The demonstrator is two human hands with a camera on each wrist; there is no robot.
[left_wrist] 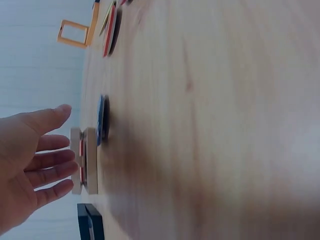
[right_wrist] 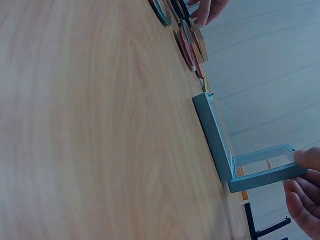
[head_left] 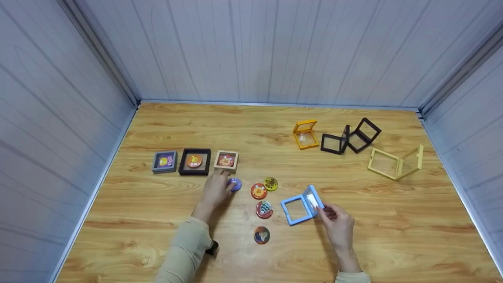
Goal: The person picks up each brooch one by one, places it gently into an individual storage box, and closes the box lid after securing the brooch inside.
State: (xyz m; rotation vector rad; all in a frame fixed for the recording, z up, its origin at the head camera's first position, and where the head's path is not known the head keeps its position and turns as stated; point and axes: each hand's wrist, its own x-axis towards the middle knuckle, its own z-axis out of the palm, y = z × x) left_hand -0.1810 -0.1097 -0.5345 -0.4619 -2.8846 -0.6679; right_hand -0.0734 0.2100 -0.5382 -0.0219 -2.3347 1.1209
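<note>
My left hand [head_left: 215, 189] is over a round purple badge [head_left: 235, 184], its thumb beside the badge and its fingertips near the front of a cream display frame [head_left: 232, 169]. In the left wrist view the left hand [left_wrist: 37, 162] has relaxed, parted fingers and an empty palm. My right hand [head_left: 338, 225] pinches the raised half of a light blue hinged display frame [head_left: 291, 218] between thumb and fingers. The other half lies flat on the table, clear film in its window. In the right wrist view the thumb [right_wrist: 306, 157] presses on the edge of that raised half.
Several round badges [head_left: 264, 210] lie mid-table. A grey frame [head_left: 164, 170] and a black frame [head_left: 183, 173], both holding badges, sit at left. Unfolded frames stand at right: orange [head_left: 309, 146], two dark ones [head_left: 331, 151], and pale yellow [head_left: 399, 175]. Walls [head_left: 251, 51] enclose the table.
</note>
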